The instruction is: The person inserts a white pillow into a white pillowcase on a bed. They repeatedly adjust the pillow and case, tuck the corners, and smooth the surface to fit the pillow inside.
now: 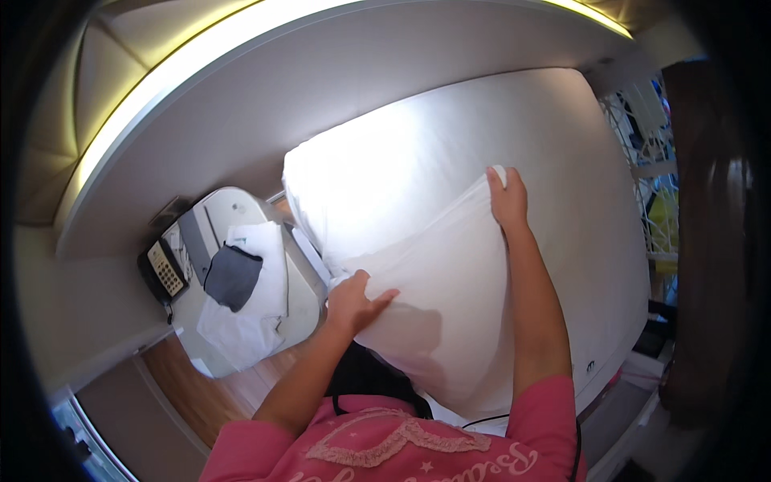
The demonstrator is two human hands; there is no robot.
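A white bed sheet (450, 281) lies over the near left part of a mattress (562, 136) with a white cover. My right hand (507, 199) pinches the edge of the sheet and holds it up over the middle of the bed. From there a taut fold runs down to the left, toward the mattress's side. By that side my left hand (352, 304) rests against the sheet, its thumb stretched away from the fingers. Some of its fingertips are hard to make out against the bunched cloth.
Left of the bed stands a pale bedside table (301, 309) bearing a telephone (165, 269), folded white cloth (245, 329) and a dark grey cloth (233, 277). A padded headboard wall (241, 104) rises behind. A white lattice screen (642, 177) stands at the right.
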